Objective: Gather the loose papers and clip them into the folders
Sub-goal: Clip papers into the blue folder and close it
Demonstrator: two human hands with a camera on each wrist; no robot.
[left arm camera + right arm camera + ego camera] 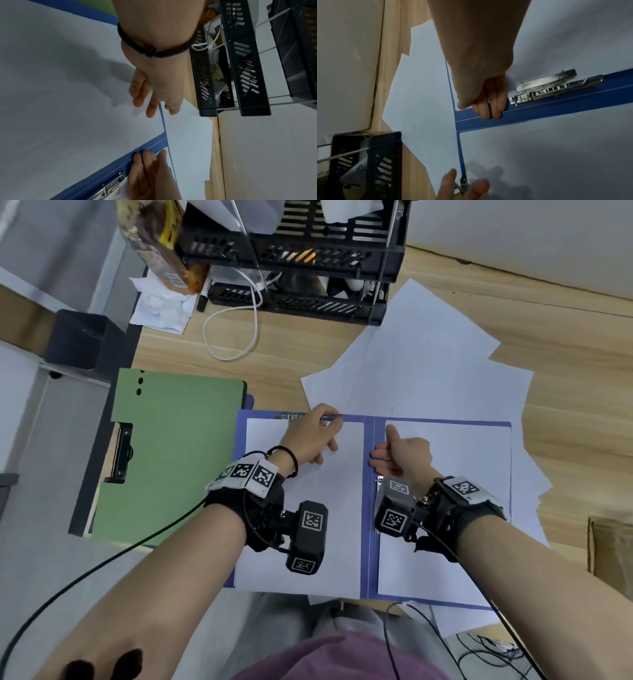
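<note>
Lying open and flat on the wooden table (565, 344), the blue folder (369, 508) sits directly in front of the person, with a white sheet on each inner panel: one on the left panel (308, 474) and one on the right panel (445, 525). A spread of loose papers (428, 364) lies on the table beyond the folder's far edge and continues past its right edge, the folder overlapping them.

The left hand (310, 436) is at the far edge of the left panel. Its thumb and forefinger sit on either side of the metal clip (291, 416) fixed there; the other fingers (137, 88) lie loosely on the sheet. Whether the clip is actually pinched cannot be told.

The right hand (404, 455) rests by the spine, fingers (488, 108) straight and pressed flat against the blue strip, thumb raised, holding nothing. A second metal clip (556, 86) lies along the spine just beside these fingers.

A green clipboard (171, 453) lies left of the folder. A black tiered tray (308, 258) stands at the far side of the table.
</note>
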